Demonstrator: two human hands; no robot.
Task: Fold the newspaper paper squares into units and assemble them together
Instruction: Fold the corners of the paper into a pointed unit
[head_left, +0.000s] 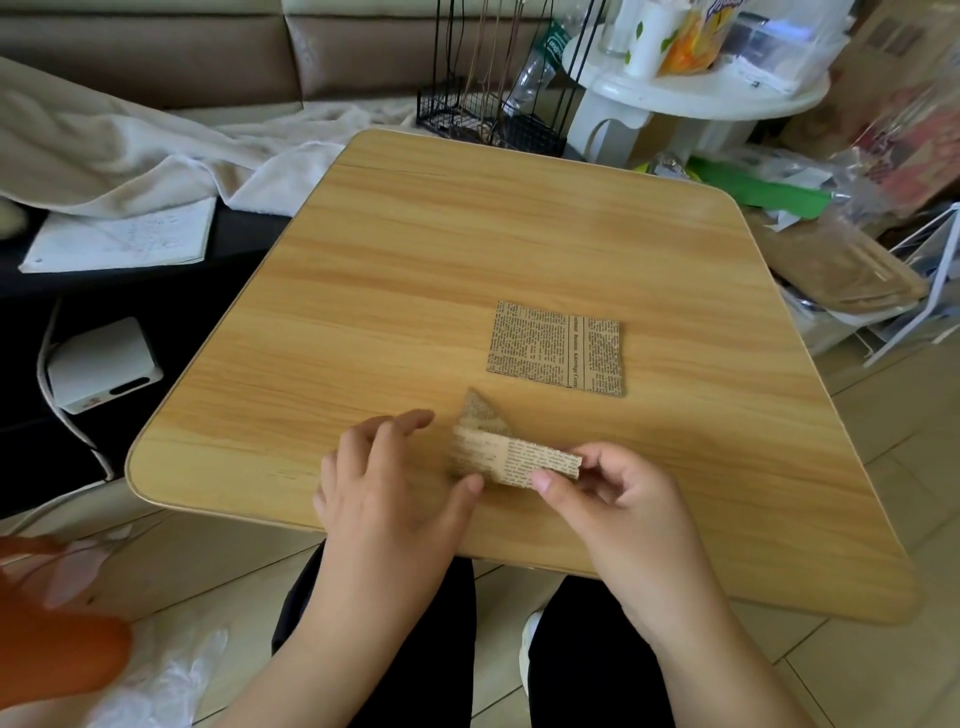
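Newspaper unit (511, 457), half-folded: my right grip (618, 493) pinches its end, left grip (387, 478) relaxed, thumb steadying. Risk: creases slip, flap (480, 408) springs open.

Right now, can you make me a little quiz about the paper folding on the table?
1. True or false: the flat newspaper square lies untouched on the table.
2. Which hand pinches the right end of the folded paper piece? A) left hand B) right hand
3. Fill in: a pointed flap of the folded piece sticks up toward the flat ______.

Key: 1 true; 2 B; 3 square.
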